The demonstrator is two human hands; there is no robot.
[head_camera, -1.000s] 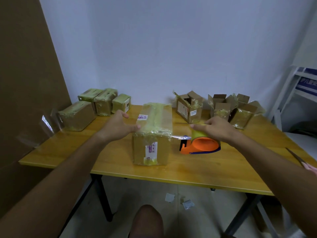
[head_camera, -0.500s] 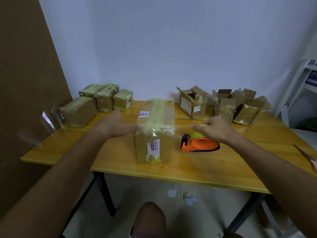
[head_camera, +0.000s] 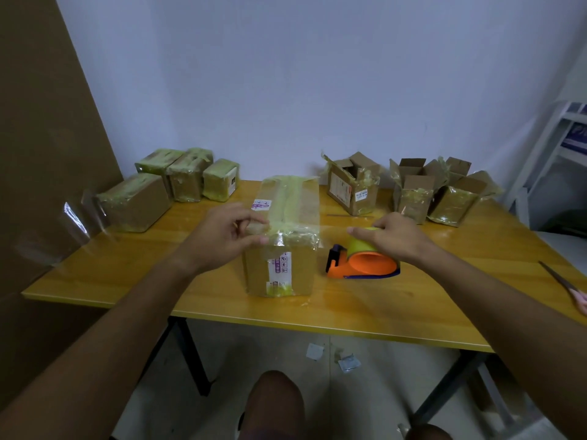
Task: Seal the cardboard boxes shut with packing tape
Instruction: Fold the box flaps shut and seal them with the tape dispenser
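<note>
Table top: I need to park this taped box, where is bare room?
Bare wood lies along the near edge of the table, and left of the middle box. The back is crowded: sealed boxes left, open boxes right.

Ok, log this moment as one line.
stage: taping centre box | left hand: pinching tape at its near top edge | right hand: holding tape dispenser on table

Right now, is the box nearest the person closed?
Closed: the nearest box has flaps flat under yellowish tape along its top.
</note>
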